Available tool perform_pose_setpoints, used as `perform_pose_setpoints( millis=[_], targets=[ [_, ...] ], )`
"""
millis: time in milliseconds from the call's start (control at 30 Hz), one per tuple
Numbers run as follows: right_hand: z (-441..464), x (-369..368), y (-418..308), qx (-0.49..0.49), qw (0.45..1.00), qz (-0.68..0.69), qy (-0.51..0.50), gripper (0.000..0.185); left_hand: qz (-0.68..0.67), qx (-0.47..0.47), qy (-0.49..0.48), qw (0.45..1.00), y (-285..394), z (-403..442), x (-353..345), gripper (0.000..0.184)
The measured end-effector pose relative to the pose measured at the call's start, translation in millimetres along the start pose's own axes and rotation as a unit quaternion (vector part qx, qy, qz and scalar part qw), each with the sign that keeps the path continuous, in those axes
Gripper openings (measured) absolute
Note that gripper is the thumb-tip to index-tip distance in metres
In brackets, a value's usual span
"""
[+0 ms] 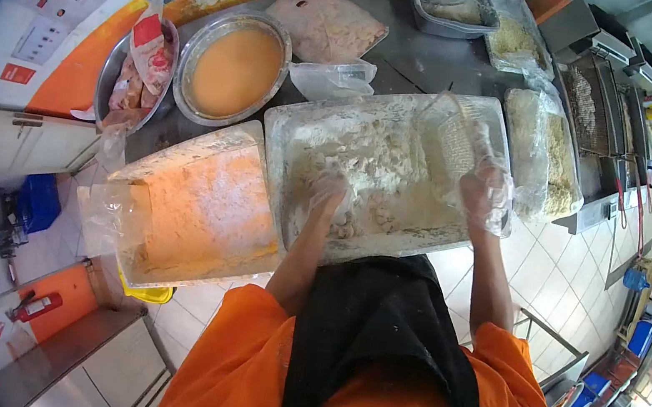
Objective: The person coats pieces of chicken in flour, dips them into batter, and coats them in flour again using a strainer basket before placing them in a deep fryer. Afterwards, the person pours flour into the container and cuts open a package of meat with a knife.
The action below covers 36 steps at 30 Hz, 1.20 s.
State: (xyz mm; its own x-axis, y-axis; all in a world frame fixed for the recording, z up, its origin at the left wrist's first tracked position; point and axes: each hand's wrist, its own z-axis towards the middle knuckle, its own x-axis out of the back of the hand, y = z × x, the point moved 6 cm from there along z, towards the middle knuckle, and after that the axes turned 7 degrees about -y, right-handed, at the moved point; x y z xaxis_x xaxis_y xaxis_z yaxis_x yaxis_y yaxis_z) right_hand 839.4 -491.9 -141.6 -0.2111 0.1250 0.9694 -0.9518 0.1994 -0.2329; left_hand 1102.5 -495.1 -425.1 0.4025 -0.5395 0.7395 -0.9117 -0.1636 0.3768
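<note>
A large flour-dusted tub (278, 188) lies in front of me with white flour (387, 158) and floury lumps inside. My left hand (331, 192), in a clear plastic glove, is down in the flour at the tub's left part; its fingertips are buried or coated, so its grip is unclear. My right hand (486, 195), also gloved in clear plastic, is closed at the tub's right side on a mesh strainer (455, 143), which stands tilted inside the tub over the flour.
Left of the tub sit a tray of orange powder (211, 207), a bowl of orange batter (236, 72) and a bowl of raw meat (129, 86). Behind lies a bag of meat (328, 23). A grey bin (454, 25), bagged crumbs (563, 167) and fryer baskets (589, 108) are at right.
</note>
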Motion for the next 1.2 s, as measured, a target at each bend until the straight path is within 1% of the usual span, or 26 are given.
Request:
perform_pose_setpoints(
  millis=[33, 67, 167, 300, 333, 400, 433, 467, 533, 567, 600, 633, 667, 700, 733, 767, 833, 867, 900, 933, 967, 1033, 1067, 1100, 1133, 1200],
  targets=[
    [-2.6, -0.8, -8.3, 0.007, 1.0, -0.004, -0.005, 0.064, 0.002, -0.006, -0.012, 1.0, 1.3, -1.3, 0.5, 0.043],
    [-6.3, -11.7, -10.4, -0.008, 0.997, -0.056, -0.049, 0.072, 0.006, -0.013, -0.022, 1.0, 2.2, -3.0, 1.1, 0.043],
    [-17.3, -10.4, -37.5, 0.021, 0.996, -0.029, -0.076, 0.075, 0.025, -0.036, -0.049, 0.998, 6.7, -12.9, 3.1, 0.043],
    [-30.2, -7.1, -55.8, 0.052, 0.997, 0.02, -0.052, 0.065, 0.064, -0.064, -0.06, 0.994, 5.9, -28.4, 8.2, 0.043],
    [-35.4, -10.4, -54.1, 0.085, 0.996, 0.026, -0.02, 0.058, 0.076, -0.075, -0.054, 0.993, 4.5, -35.7, 9.3, 0.043],
    [-39.1, -8.4, -62.3, 0.081, 0.995, 0.022, -0.054, 0.054, 0.083, -0.089, -0.048, 0.991, 4.6, -43.8, 13.0, 0.044],
    [-41.8, -8.3, -68.7, 0.077, 0.994, 0.021, -0.074, 0.053, 0.077, -0.083, -0.063, 0.992, 4.2, -50.2, 13.9, 0.044],
    [-46.5, -12.8, -71.5, 0.091, 0.995, 0.014, -0.043, 0.053, 0.064, -0.07, -0.084, 0.992, 2.9, -56.6, 15.6, 0.045],
    [-47.5, -10.9, -74.7, 0.087, 0.994, 0.038, -0.059, 0.053, 0.012, -0.009, -0.177, 0.984, 5.0, -61.0, 19.6, 0.047],
    [-46.6, -10.7, -75.5, 0.087, 0.993, 0.05, -0.067, 0.053, -0.012, 0.004, -0.163, 0.987, 9.2, -63.6, 24.3, 0.048],
    [-44.3, -17.2, -69.2, 0.063, 0.995, 0.045, -0.065, 0.052, 0.014, -0.003, -0.143, 0.99, 10.3, -60.8, 21.6, 0.051],
    [-43.2, -19.9, -64.5, 0.075, 0.993, 0.071, -0.064, 0.055, 0.04, -0.01, -0.122, 0.992, 11.4, -58.2, 18.9, 0.053],
    [-40.7, -20.7, -57.9, 0.089, 0.989, 0.098, -0.061, 0.058, 0.117, -0.037, -0.093, 0.988, 8.5, -46.8, 4.5, 0.057],
    [-37.4, -20.2, -53.5, 0.102, 0.985, 0.124, -0.058, 0.061, 0.193, -0.064, -0.063, 0.977, 17.5, -46.1, 8.3, 0.062],
    [-31.4, -14.1, -49.1, 0.075, 0.98, 0.177, -0.059, 0.059, 0.191, -0.057, -0.083, 0.976, 23.9, -49.2, 9.4, 0.062],
    [-28.0, -14.7, -40.5, 0.082, 0.97, 0.223, -0.046, 0.058, 0.193, -0.056, -0.076, 0.977, 27.8, -48.4, 7.6, 0.06],
    [-22.1, -21.7, -11.9, 0.097, 0.945, 0.312, -0.017, 0.056, 0.137, -0.056, -0.062, 0.987, 25.1, -35.3, -7.9, 0.056],
    [-21.1, -29.4, 0.4, 0.071, 0.947, 0.313, -0.033, 0.055, 0.046, -0.062, -0.042, 0.996, 18.5, -23.5, -22.3, 0.054],
    [-19.6, -37.9, 12.1, 0.046, 0.948, 0.312, -0.049, 0.054, -0.114, -0.087, -0.014, 0.99, 5.2, -0.6, -48.4, 0.052],
    [-19.8, -49.3, 25.7, 0.021, 0.948, 0.311, -0.066, 0.053, -0.342, -0.132, 0.007, 0.93, -7.0, 18.3, -76.0, 0.05],
    [-21.4, -69.1, 46.2, 0.0, 0.941, 0.331, -0.072, 0.052, -0.534, -0.16, 0.002, 0.83, -14.6, 34.3, -104.5, 0.048],
    [-22.6, -104.4, 86.9, -0.035, 0.925, 0.369, -0.081, 0.049, -0.671, -0.098, -0.012, 0.735, 40.8, -3.5, -45.7, 0.04],
    [-23.9, -114.6, 103.5, -0.052, 0.917, 0.387, -0.084, 0.047, -0.695, -0.016, -0.043, 0.717, 64.4, -22.9, -25.0, 0.038],
    [-22.6, -115.2, 112.3, -0.062, 0.908, 0.406, -0.085, 0.044, -0.714, 0.064, -0.073, 0.693, 74.5, -30.8, -19.9, 0.037],
    [-20.0, -115.8, 121.3, -0.072, 0.898, 0.425, -0.087, 0.042, -0.718, 0.038, -0.085, 0.69, 75.3, -31.8, -22.8, 0.034],
    [-15.1, -119.3, 136.8, -0.139, 0.935, 0.276, -0.175, 0.039, -0.639, -0.016, -0.164, 0.752, 59.5, -15.3, -19.6, 0.038]
  ],
)
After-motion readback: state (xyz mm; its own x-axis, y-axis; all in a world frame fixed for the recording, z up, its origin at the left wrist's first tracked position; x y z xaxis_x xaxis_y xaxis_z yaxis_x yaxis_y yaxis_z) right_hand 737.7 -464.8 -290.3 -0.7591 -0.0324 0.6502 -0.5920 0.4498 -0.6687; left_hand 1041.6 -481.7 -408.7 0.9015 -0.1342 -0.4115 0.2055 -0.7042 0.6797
